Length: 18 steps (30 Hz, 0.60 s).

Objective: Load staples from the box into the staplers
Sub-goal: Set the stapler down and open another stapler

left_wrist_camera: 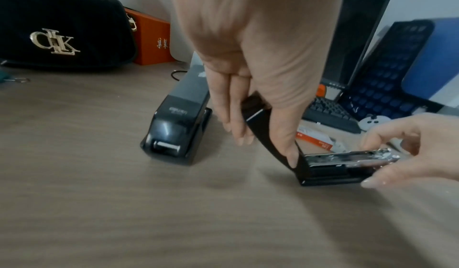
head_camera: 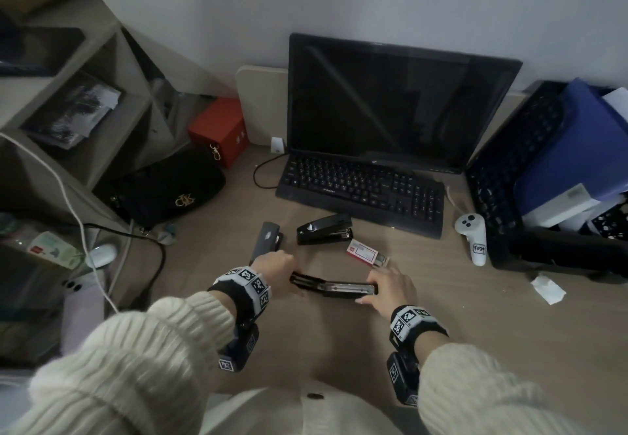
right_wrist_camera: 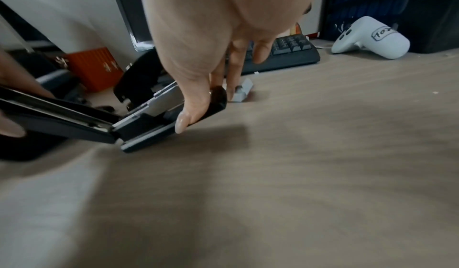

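I am viewing a black stapler (head_camera: 334, 287) lying swung open on the wooden surface (head_camera: 441, 332), directly in front of me. Its lid is folding back to my left, and its metal staple channel (left_wrist_camera: 347, 155) is facing up, shiny and silver, above the black base.

My left hand (head_camera: 273, 266) is forming a clenched grip on the lid (left_wrist_camera: 258, 119), with the thumb and fingers pinching the black cover from both sides and holding it tilted up off the surface. My right hand (head_camera: 390, 290) is grasping the front end of the base; the thumb (right_wrist_camera: 191, 113) is pressing the near side, and the fingers are curling over the far side.

The staple box (head_camera: 363, 251), red and white, is lying on the surface just behind my right hand, with its tray sticking out at the right end. I cannot tell how many staples it is holding.

Two more staplers are sitting beyond the open one, both closed. The gray stapler (head_camera: 266, 239) is standing at the left, near my left hand. The second black stapler (head_camera: 324, 229) is resting between the gray one and the staple box, just in front of the keyboard (head_camera: 363, 189).
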{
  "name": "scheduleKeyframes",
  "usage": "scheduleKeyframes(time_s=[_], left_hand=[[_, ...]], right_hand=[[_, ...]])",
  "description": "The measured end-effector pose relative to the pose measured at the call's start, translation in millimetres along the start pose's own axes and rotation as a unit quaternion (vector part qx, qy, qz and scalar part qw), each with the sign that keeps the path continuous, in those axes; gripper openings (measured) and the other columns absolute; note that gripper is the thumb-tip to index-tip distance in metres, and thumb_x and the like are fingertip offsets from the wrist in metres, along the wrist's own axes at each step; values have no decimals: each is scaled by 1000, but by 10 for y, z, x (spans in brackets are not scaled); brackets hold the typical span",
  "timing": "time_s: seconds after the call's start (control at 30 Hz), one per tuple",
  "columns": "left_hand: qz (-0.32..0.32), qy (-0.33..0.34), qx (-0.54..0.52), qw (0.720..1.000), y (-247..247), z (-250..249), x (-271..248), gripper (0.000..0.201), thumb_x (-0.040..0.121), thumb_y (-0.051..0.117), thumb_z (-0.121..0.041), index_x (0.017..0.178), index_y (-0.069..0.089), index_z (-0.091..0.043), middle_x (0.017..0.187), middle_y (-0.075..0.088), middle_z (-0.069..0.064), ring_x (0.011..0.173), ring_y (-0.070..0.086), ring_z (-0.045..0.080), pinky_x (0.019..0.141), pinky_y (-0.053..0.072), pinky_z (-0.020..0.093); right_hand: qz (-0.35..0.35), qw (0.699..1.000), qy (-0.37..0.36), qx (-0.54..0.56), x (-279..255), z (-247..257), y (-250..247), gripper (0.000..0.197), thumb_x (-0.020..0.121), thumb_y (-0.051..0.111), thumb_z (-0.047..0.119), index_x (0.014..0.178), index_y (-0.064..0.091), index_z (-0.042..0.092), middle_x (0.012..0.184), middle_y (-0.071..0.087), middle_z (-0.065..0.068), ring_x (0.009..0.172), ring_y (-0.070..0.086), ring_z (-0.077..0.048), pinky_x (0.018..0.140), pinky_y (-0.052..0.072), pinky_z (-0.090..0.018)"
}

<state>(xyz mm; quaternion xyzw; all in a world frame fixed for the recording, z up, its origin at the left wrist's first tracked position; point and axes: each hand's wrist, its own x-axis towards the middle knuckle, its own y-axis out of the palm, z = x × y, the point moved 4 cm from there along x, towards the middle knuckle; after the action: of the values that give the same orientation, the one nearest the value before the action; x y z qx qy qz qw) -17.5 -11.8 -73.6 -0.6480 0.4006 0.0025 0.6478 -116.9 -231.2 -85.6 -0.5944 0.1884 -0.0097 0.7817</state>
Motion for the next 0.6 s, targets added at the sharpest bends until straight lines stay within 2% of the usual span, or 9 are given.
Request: scheduleKeyframes(time_s=[0.1, 0.23, 0.3, 0.43, 0.6], left_hand=[[28, -16, 9, 999, 188, 18, -21, 42, 86, 70, -47, 111, 69, -13, 108, 68, 6, 102, 67, 25, 79, 52, 34], [21, -25, -11, 999, 305, 92, 4, 36, 87, 69, -40, 112, 69, -14, 110, 68, 5, 106, 65, 25, 83, 54, 36], [0, -10, 12, 1000, 287, 88, 35, 37, 86, 70, -42, 114, 68, -17, 115, 66, 2, 113, 60, 22, 88, 53, 36], [-26, 44, 126, 991, 260, 12, 85, 48, 87, 65, -51, 125, 65, -21, 125, 61, -2, 124, 48, 19, 99, 41, 33], [-26, 76, 172, 982, 393, 28, 79, 56, 88, 58, -58, 130, 61, -22, 137, 54, -5, 127, 46, 20, 99, 36, 34]], right_hand=[[30, 998, -16, -44, -31, -74, 152, 40, 71, 70, 58, 98, 62, 29, 109, 57, 11, 110, 47, -12, 86, 33, -28], [46, 995, -28, -87, -82, -124, 303, 41, 74, 63, 62, 99, 62, 29, 105, 57, 11, 110, 48, -14, 86, 32, -30], [49, 995, -21, -88, -90, -140, 322, 40, 75, 62, 62, 98, 63, 29, 104, 58, 10, 108, 48, -14, 85, 32, -30], [52, 995, -24, -82, -46, -147, 309, 38, 75, 62, 60, 99, 66, 31, 104, 59, 11, 109, 47, -13, 83, 30, -29], [56, 997, -8, -59, -5, -172, 322, 38, 72, 66, 61, 97, 68, 32, 102, 59, 12, 108, 47, -12, 79, 27, -29]])
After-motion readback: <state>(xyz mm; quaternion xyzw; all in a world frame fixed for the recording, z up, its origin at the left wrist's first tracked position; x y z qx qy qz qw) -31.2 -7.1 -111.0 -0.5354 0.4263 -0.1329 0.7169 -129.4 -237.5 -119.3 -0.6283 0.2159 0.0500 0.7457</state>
